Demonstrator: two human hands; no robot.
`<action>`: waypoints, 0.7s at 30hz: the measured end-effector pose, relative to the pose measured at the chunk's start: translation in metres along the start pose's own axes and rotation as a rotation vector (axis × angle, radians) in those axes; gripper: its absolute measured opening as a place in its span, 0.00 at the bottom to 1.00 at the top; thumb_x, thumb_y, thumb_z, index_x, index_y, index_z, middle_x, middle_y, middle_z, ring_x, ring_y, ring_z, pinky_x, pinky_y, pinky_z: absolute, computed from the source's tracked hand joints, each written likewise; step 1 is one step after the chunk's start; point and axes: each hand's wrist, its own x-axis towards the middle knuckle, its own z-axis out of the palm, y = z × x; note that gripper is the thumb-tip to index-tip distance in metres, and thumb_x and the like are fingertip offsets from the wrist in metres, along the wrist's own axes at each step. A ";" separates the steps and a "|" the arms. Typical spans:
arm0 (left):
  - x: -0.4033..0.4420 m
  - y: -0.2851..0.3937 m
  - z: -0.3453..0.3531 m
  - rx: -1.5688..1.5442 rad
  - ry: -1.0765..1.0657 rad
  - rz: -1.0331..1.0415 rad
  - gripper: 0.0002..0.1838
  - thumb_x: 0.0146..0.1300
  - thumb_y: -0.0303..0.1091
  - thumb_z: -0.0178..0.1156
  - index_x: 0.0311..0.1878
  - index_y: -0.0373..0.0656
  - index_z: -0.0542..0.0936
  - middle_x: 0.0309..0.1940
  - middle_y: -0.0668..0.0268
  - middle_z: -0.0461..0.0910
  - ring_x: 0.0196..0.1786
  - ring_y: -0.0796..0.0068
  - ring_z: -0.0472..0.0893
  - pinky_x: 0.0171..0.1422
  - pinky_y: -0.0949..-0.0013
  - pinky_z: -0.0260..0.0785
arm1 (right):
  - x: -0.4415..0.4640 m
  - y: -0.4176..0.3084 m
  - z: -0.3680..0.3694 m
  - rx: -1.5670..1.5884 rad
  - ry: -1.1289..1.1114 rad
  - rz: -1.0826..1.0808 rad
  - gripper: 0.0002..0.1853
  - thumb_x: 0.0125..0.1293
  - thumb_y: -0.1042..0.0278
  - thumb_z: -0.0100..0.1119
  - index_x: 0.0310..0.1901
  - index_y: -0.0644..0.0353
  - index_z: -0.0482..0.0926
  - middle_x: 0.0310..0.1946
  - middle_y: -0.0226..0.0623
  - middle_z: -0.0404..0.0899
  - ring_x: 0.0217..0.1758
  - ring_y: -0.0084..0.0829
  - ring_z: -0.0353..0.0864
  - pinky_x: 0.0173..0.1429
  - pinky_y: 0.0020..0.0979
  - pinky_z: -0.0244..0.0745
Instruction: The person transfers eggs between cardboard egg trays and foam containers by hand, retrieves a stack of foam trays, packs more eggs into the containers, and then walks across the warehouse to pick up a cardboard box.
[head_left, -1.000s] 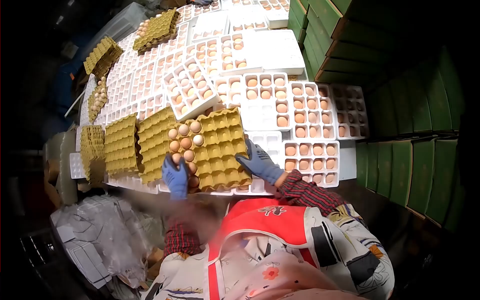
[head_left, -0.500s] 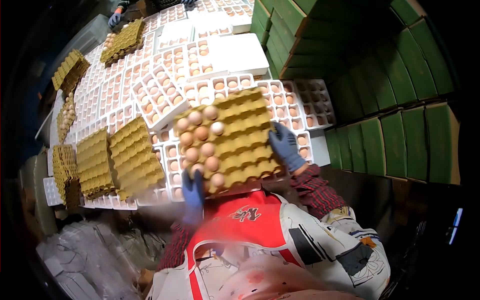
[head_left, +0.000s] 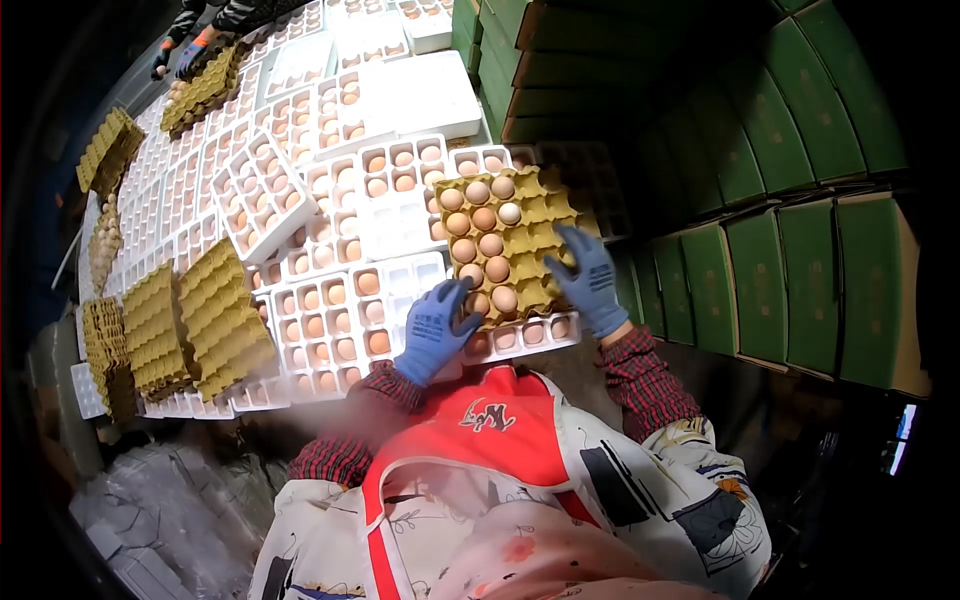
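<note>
A yellow-brown moulded egg tray (head_left: 530, 240) rests on white foam egg trays in front of me, with brown eggs (head_left: 490, 245) in its left columns and bare cups on its right. My left hand (head_left: 438, 328), in a blue glove, is at the tray's lower left corner, thumb and forefinger apart around an egg (head_left: 478, 302) there. Whether it touches that egg I cannot tell. At the tray's right edge is my right hand (head_left: 592, 285), also gloved, its fingers apart and bent over the bare cups.
White foam trays (head_left: 330, 325) holding eggs cover the table. Yellow-brown egg trays (head_left: 220, 325) stand at the left. Green boxes (head_left: 760, 280) are stacked along the right. Another person's gloved hands (head_left: 190, 58) work at the far left. Clear plastic (head_left: 180, 510) lies below left.
The egg tray has come down to the right onto the foam trays, baring egg-filled foam trays to its left. My left hand has moved to its lower left corner; my right hand has loosened.
</note>
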 end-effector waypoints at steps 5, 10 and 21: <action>0.003 -0.002 0.027 0.404 -0.171 0.132 0.22 0.58 0.42 0.67 0.55 0.48 0.77 0.50 0.63 0.77 0.46 0.57 0.80 0.49 0.56 0.73 | -0.033 -0.028 0.040 0.007 -0.476 -0.273 0.22 0.59 0.59 0.68 0.55 0.53 0.78 0.53 0.40 0.76 0.51 0.39 0.79 0.55 0.36 0.75; 0.011 -0.019 0.003 -0.893 0.093 -0.409 0.21 0.60 0.34 0.69 0.55 0.39 0.78 0.44 0.62 0.80 0.44 0.73 0.81 0.47 0.71 0.75 | -0.013 -0.009 0.025 1.094 -0.312 0.408 0.20 0.58 0.71 0.69 0.53 0.60 0.78 0.50 0.42 0.78 0.51 0.34 0.79 0.56 0.31 0.76; 0.044 -0.007 0.000 -0.007 -0.159 -0.176 0.22 0.60 0.34 0.65 0.58 0.48 0.75 0.51 0.60 0.80 0.47 0.58 0.83 0.47 0.59 0.77 | 0.018 -0.002 0.047 0.552 -0.206 -0.085 0.23 0.57 0.67 0.69 0.55 0.57 0.77 0.43 0.36 0.81 0.42 0.31 0.82 0.44 0.33 0.79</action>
